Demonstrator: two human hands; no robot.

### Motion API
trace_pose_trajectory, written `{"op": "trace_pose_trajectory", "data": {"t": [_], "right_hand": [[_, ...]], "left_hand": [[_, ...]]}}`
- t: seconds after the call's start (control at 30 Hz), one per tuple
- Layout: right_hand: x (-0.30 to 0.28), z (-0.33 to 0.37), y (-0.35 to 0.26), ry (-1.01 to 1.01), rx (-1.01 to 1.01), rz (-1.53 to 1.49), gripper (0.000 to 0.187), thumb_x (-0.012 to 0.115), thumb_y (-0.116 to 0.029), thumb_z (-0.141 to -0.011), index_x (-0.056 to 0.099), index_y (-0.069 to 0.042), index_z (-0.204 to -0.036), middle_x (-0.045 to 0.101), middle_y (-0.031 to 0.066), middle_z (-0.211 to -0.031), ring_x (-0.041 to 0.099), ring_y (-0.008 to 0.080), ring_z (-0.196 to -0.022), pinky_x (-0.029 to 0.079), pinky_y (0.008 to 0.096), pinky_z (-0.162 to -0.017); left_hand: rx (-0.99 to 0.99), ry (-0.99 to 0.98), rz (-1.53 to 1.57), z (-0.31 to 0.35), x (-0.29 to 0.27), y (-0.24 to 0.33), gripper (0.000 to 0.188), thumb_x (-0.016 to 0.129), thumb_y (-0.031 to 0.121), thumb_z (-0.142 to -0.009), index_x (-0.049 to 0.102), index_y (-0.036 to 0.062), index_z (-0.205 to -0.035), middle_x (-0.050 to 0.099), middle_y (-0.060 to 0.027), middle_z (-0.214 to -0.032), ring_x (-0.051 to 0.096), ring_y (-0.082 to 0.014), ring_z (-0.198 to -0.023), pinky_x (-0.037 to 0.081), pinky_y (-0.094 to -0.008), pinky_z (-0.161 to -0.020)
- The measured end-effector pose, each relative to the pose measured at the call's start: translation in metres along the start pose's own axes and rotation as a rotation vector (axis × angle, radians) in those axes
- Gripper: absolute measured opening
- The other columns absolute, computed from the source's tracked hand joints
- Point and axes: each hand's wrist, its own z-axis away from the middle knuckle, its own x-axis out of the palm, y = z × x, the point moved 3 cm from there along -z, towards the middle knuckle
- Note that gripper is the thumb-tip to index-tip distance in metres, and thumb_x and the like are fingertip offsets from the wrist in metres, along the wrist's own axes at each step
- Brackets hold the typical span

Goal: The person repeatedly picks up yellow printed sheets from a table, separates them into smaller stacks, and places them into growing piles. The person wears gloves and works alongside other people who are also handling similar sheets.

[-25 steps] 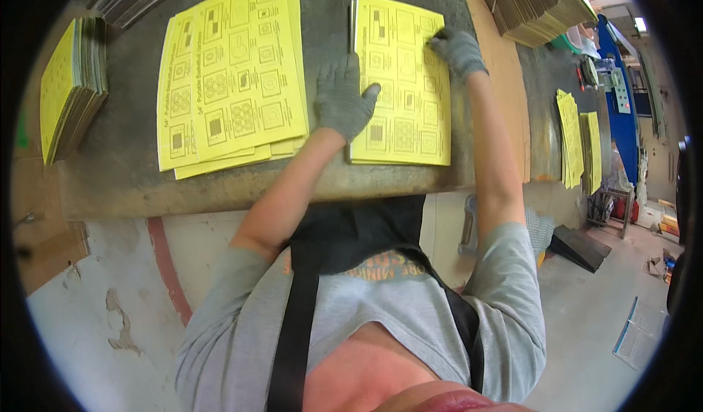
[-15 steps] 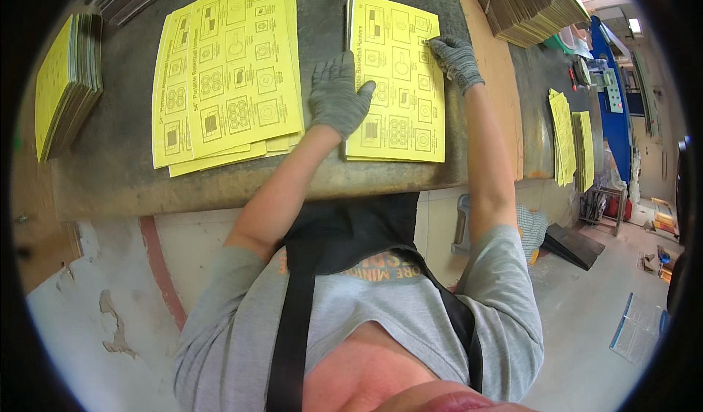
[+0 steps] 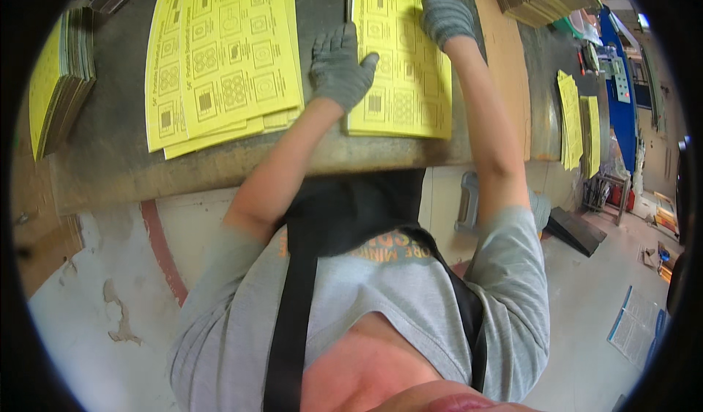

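Shifting inward from its right edge, right hand (image 3: 447, 19) curls over the yellow paper stack (image 3: 401, 108); can't tell its grip. Left hand (image 3: 341, 69) stays open, empty, thumb over left edge. Stack's between both; left likely steadies it.

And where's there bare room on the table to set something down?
One patch of dark tabletop lies between the far-left stack and the fanned yellow sheets; another runs between those sheets and the yellow pile, beyond the left hand. It's crowded at that pile, with the right hand over it.
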Motion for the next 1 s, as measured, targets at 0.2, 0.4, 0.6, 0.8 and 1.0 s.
{"op": "trace_pose_trajectory", "data": {"t": [0.2,0.4,0.6,0.8,1.0], "right_hand": [[-0.011,0.074,-0.004,0.113,0.346,-0.717,0.026,0.059,-0.023,-0.082,0.063,-0.006,-0.1,0.067,0.0112,-0.088,0.064,0.0218,-0.078,0.05,0.0335,-0.069],[0.024,0.129,-0.015,-0.101,0.42,-1.136,0.022,0.066,-0.023,-0.08,0.068,-0.003,-0.09,0.064,0.005,-0.072,0.057,0.0102,-0.062,0.048,0.0267,-0.063],[0.037,0.119,-0.007,-0.178,0.451,-1.149,0.023,0.064,-0.024,-0.081,0.068,-0.003,-0.09,0.065,0.0055,-0.071,0.057,0.0109,-0.063,0.048,0.0262,-0.064],[0.009,0.11,-0.019,-0.155,0.327,-0.941,0.024,0.063,-0.024,-0.078,0.068,-0.004,-0.089,0.067,0.0103,-0.075,0.061,0.0176,-0.067,0.049,0.0313,-0.067],[-0.027,0.105,-0.084,-0.018,-0.132,0.005,0.016,0.053,-0.009,-0.079,0.066,-0.002,-0.085,0.066,0.0215,-0.08,0.066,0.0331,-0.071,0.052,0.0423,-0.061]], "left_hand": [[0.048,0.031,-0.028,-0.004,-0.004,0.0,0.065,0.046,0.039,-0.088,0.032,-0.0027,-0.135,0.038,-0.0199,-0.137,0.031,-0.0316,-0.129,0.014,-0.0422,-0.111],[0.032,0.064,-0.038,-0.005,-0.003,0.0,0.064,0.046,0.039,-0.088,0.032,-0.0028,-0.135,0.039,-0.0198,-0.135,0.032,-0.0296,-0.129,0.015,-0.0415,-0.111],[0.039,0.07,-0.027,-0.005,-0.003,0.0,0.063,0.046,0.038,-0.087,0.033,-0.0028,-0.133,0.04,-0.0199,-0.134,0.033,-0.031,-0.128,0.016,-0.0421,-0.111],[0.037,0.069,-0.007,-0.004,-0.004,0.003,0.063,0.043,0.036,-0.087,0.031,-0.0033,-0.135,0.038,-0.0182,-0.136,0.031,-0.0281,-0.129,0.012,-0.0436,-0.111],[0.048,0.088,-0.047,-0.006,-0.003,0.003,0.062,0.046,0.038,-0.087,0.034,-0.0023,-0.133,0.041,-0.0202,-0.133,0.035,-0.03,-0.127,0.017,-0.0429,-0.111]]}}
